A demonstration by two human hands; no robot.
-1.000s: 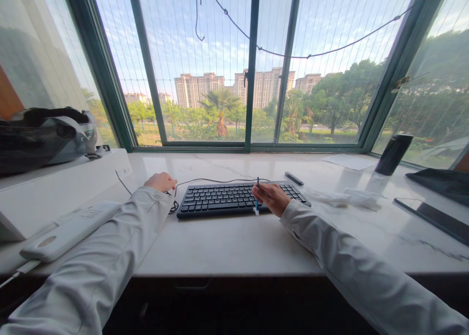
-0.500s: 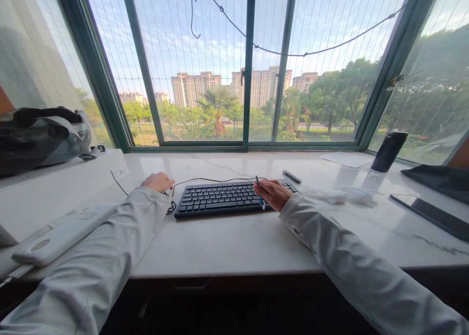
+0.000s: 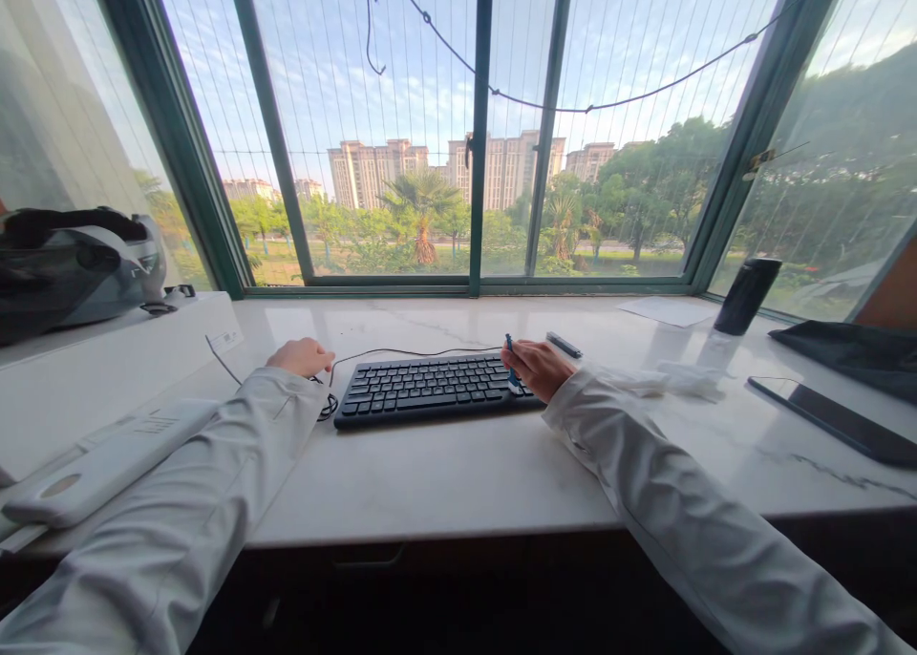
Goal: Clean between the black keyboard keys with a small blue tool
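A black keyboard (image 3: 430,388) lies on the white marble-patterned counter (image 3: 444,483). Above its right end, my right hand (image 3: 537,367) is closed around a slim blue brush (image 3: 513,378), held nearly upright, its pale tip down at the keys. The hand covers the keyboard's right-hand keys. Left of the keyboard, my left hand (image 3: 301,357) rests on the counter with its fingers curled in. Its palm is hidden, so what it holds, if anything, does not show. The thin black keyboard cable (image 3: 387,352) passes close to its fingertips and bunches below them.
Behind my right hand lies a small dark stick-shaped object (image 3: 564,345). Farther right are crumpled clear plastic (image 3: 680,380), paper (image 3: 663,310), a black cylinder (image 3: 747,297), a phone (image 3: 823,418) and black cloth (image 3: 860,349). At left are a white power strip (image 3: 107,464) and a white box (image 3: 107,378) bearing a headset (image 3: 86,254).
The brush has become more upright in my right hand, which has moved slightly over the keys. My left hand stays in place. The whole view has shifted a little.
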